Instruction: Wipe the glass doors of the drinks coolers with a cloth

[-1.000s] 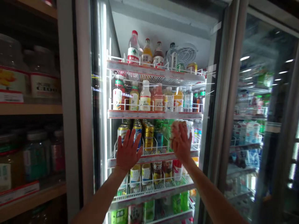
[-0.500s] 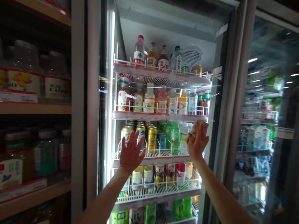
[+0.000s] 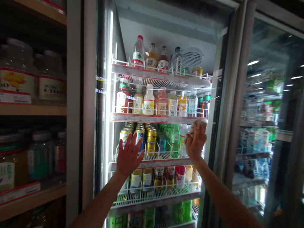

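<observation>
Wiping the glass door (image 3: 163, 19) seems the step in hand: your right hand (image 3: 196, 145) holds a bunched cloth (image 3: 199, 123) near its right side; your left hand (image 3: 128, 157), fingers spread, holds nothing before the cans (image 3: 151, 141). The next stroke likely calls for flat, steady pressure.

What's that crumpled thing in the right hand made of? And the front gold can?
The crumpled thing looks like soft cloth, dull and bunched into folds, though it's blurry. The gold can looks like metal: smooth, with shiny streaks of light.
</observation>
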A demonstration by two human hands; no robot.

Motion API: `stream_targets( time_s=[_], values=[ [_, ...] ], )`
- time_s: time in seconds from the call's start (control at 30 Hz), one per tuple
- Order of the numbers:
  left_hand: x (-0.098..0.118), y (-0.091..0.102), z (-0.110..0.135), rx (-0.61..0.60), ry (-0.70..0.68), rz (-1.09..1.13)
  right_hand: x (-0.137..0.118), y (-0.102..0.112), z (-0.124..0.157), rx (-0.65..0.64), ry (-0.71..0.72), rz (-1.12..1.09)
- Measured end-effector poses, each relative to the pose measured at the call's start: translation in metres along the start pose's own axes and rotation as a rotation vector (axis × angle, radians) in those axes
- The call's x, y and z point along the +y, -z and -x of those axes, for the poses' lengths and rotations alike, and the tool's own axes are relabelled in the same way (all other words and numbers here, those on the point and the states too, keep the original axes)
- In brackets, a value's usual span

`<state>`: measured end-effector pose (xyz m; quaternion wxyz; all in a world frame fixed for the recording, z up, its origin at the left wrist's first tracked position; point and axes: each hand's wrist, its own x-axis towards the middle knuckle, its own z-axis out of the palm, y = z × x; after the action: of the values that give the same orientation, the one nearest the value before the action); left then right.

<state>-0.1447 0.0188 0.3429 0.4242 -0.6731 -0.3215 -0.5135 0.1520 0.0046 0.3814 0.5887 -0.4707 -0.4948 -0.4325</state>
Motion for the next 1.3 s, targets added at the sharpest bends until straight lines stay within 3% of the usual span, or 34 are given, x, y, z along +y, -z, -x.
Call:
stream_targets(
  time_s=[0.1, 0.17, 0.27, 0.37, 0.43, 0.5, 0.57, 0.6, 0.73, 0.8, 0.93, 0.97, 1.07, 1.13, 1.2, 1.3],
  values=[
    [0.0, 0.001, -0.001, 0.006, 0.007, 0.011, -0.01, 0.003, 0.005, -0.117, 0.259, -0.012],
    [-0.001, 0.002, -0.001, 0.005, 0.007, 0.014, -0.002, 0.006, -0.002, -0.152, 0.329, -0.002],
    [-0.001, 0.002, -0.002, -0.004, 0.004, 0.013, 0.018, 0.006, -0.025, -0.018, 0.112, 0.038],
    [0.0, 0.002, -0.001, -0.011, 0.003, 0.019, 0.014, 0.0, -0.039, 0.123, -0.103, 0.049],
    [0.001, 0.003, 0.0, -0.004, 0.007, 0.028, -0.001, -0.003, -0.037, 0.065, 0.015, 0.027],
    [-0.001, 0.006, -0.003, 0.01, 0.013, 0.048, -0.013, -0.003, -0.032, -0.082, 0.255, 0.004],
    [-0.006, 0.013, -0.012, 0.039, 0.016, 0.057, -0.012, -0.002, -0.033, -0.157, 0.372, 0.01],
    [-0.011, 0.017, -0.021, 0.065, 0.025, 0.051, -0.007, -0.001, -0.038, -0.138, 0.333, 0.022],
    [-0.031, 0.033, -0.076, 0.171, 0.117, -0.016, 0.014, -0.003, -0.065, 0.107, -0.125, 0.062],
    [-0.035, 0.034, -0.105, 0.171, 0.124, -0.037, 0.012, -0.006, -0.07, 0.11, -0.099, 0.041],
    [-0.029, 0.019, -0.132, 0.086, 0.032, -0.055, 0.002, -0.007, -0.07, -0.072, 0.301, 0.004],
    [-0.025, 0.014, -0.132, 0.064, 0.001, -0.06, 0.003, -0.007, -0.073, -0.074, 0.3, 0.018],
    [-0.017, 0.001, -0.126, 0.035, -0.038, -0.078, 0.01, -0.008, -0.088, 0.08, 0.016, 0.068],
    [-0.016, -0.003, -0.122, 0.045, -0.024, -0.081, 0.007, -0.009, -0.096, 0.163, -0.068, 0.063],
    [-0.016, -0.003, -0.121, 0.055, -0.019, -0.074, -0.005, -0.011, -0.096, 0.131, 0.055, 0.042],
    [-0.017, -0.001, -0.122, 0.064, -0.015, -0.06, -0.019, -0.013, -0.093, -0.028, 0.373, 0.016]
  ],
)
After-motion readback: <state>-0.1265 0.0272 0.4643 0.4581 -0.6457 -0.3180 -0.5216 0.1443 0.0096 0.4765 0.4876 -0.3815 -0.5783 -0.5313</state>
